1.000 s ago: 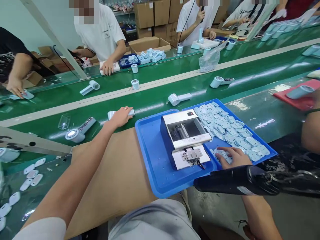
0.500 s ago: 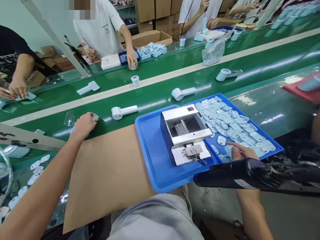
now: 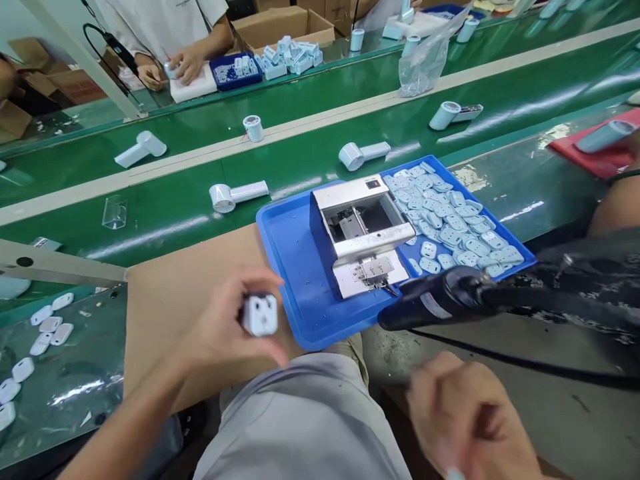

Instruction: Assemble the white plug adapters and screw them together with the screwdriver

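My left hand (image 3: 220, 327) is closed around a light-blue plastic housing (image 3: 263, 315), held over the brown cardboard. The housing points its squarish end, with small dark holes, toward me; its length is hidden. To the right, my right hand (image 3: 465, 413) is smeared by motion, its fingers curled together low in the view. A sliver of a small light-blue piece (image 3: 455, 474) shows at its fingertips, mostly cut off by the frame edge. Between and beyond the hands, a white-and-black boxy device (image 3: 367, 230) with a metal fixture (image 3: 375, 269) sits on a blue tray (image 3: 305, 327).
Several light-blue cover plates (image 3: 450, 223) fill the right-hand tray. A black rod-like arm (image 3: 440, 300) juts in at right. Housings with round heads (image 3: 223, 198) lie on the green conveyor (image 3: 175, 220). Cardboard (image 3: 165, 300) lies at left. A co-worker (image 3: 165, 33) handles a part across the belt.
My left hand has come back from the conveyor toward my body, bringing the housing. My right hand has left the plates in the tray and moved down. The view has shifted slightly.
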`<state>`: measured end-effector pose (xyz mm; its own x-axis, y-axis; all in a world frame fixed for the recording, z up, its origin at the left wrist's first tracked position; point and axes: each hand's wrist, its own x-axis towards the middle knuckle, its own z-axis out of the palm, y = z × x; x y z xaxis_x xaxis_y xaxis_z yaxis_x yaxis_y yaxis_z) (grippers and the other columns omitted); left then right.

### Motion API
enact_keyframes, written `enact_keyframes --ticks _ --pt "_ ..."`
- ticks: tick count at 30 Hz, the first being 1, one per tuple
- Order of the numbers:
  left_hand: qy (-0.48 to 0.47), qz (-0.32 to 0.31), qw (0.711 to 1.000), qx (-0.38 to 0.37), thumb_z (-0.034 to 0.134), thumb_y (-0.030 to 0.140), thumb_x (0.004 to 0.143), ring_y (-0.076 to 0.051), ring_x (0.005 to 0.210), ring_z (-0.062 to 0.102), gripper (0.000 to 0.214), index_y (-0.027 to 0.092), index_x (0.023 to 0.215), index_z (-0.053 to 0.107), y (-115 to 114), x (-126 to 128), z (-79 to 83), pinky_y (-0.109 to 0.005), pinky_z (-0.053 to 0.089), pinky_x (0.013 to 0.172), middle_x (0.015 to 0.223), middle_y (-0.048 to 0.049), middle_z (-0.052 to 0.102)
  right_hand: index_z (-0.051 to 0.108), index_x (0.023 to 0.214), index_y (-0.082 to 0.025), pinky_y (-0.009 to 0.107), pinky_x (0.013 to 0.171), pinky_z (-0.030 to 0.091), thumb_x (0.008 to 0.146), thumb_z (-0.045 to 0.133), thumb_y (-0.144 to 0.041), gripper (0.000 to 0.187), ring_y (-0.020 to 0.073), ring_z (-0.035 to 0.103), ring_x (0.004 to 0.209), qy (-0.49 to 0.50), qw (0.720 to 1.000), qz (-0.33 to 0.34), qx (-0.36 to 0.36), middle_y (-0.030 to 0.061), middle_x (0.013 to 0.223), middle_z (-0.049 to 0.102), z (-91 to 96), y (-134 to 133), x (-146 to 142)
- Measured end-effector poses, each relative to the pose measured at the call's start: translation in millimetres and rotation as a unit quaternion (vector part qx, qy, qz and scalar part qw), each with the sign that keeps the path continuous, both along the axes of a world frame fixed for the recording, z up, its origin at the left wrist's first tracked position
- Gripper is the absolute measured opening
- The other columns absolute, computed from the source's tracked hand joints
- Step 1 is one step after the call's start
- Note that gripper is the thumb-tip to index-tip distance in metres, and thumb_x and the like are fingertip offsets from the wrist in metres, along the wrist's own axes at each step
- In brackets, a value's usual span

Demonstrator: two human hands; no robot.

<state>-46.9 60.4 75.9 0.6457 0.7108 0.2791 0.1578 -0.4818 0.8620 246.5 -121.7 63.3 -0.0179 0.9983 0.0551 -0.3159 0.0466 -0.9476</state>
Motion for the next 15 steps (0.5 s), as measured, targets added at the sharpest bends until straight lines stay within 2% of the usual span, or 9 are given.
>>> enact_keyframes --ticks 2,4,7,9,12,14,15 --pt "-0.048 -0.081 0.995 -0.021 0.104 0.075 0.068 -0.012 0.058 0.066 0.103 0.028 0.145 0.055 -28 15 -16.7 -0.023 0.049 0.054 0.089 0.0018 0.075 0.089 0.108 -0.036 0.017 0.049 0.047 0.105 0.082 -0.042 0.009 0.0057 0.055 0.051 0.073 0.997 0.002 -0.033 -0.0003 0.081 0.064 12.5 6 -25" --pt "-0.084 -0.12 0.989 -0.027 0.104 0.074 0.066 -0.015 0.06 0.072 0.113 0.032 0.153 0.046 -48 29 -31.8 -0.024 0.052 0.055 0.089 0.0029 0.077 0.087 0.118 -0.038 0.013 0.053 0.051 0.107 0.079 -0.03 0.015 0.0028 0.06 0.056 0.11 0.991 -0.021 -0.066 -0.0009 0.097 0.064 18.4 18 -46" --pt "-0.13 -0.16 0.976 -0.07 0.099 0.071 0.076 -0.02 0.064 0.08 0.107 0.037 0.155 0.035 -66 44 -47.1 -0.029 0.061 0.062 0.089 0.004 0.08 0.085 0.116 -0.033 0.014 0.06 0.058 0.104 0.084 -0.027 0.013 0.0017 0.064 0.063 0.082 0.993 -0.01 -0.084 -0.0009 0.112 0.06 17.1 32 -61" --pt "-0.136 -0.147 0.976 -0.08 0.097 0.069 0.079 -0.022 0.066 0.083 0.101 0.037 0.151 0.034 -71 49 -52.0 -0.031 0.064 0.064 0.089 0.0049 0.081 0.083 0.112 -0.03 0.015 0.059 0.057 0.101 0.088 -0.029 0.012 0.0032 0.061 0.066 0.081 0.991 0.008 -0.107 -0.0013 0.108 0.057 14.3 34 -62" --pt "-0.102 -0.088 0.991 -0.006 0.1 0.068 0.079 -0.022 0.068 0.084 0.099 0.032 0.148 0.039 -72 50 -54.3 -0.029 0.062 0.063 0.092 0.0026 0.082 0.075 0.105 -0.025 0.014 0.061 0.052 0.096 0.093 -0.034 0.022 0.0059 0.052 0.07 0.07 0.987 0.007 -0.141 -0.0036 0.087 0.049 12.4 30 -65" --pt "-0.076 -0.062 0.993 0.068 0.102 0.066 0.08 -0.018 0.064 0.08 0.094 0.029 0.145 0.045 -70 50 -54.8 -0.027 0.057 0.06 0.094 0.0011 0.082 0.069 0.097 -0.023 0.015 0.061 0.047 0.093 0.096 -0.032 0.028 0.0069 0.048 0.069 0.007 0.991 -0.045 -0.125 -0.0047 0.079 0.045 11.9 27 -72" --pt "-0.07 -0.049 0.992 0.095 0.101 0.065 0.082 -0.016 0.061 0.076 0.088 0.028 0.142 0.049 -69 50 -55.3 -0.026 0.055 0.059 0.093 0.0012 0.081 0.065 0.093 -0.022 0.017 0.061 0.045 0.093 0.095 -0.028 0.03 0.0077 0.047 0.068 -0.036 0.99 -0.103 -0.093 -0.0046 0.076 0.044 11.3 27 -76"
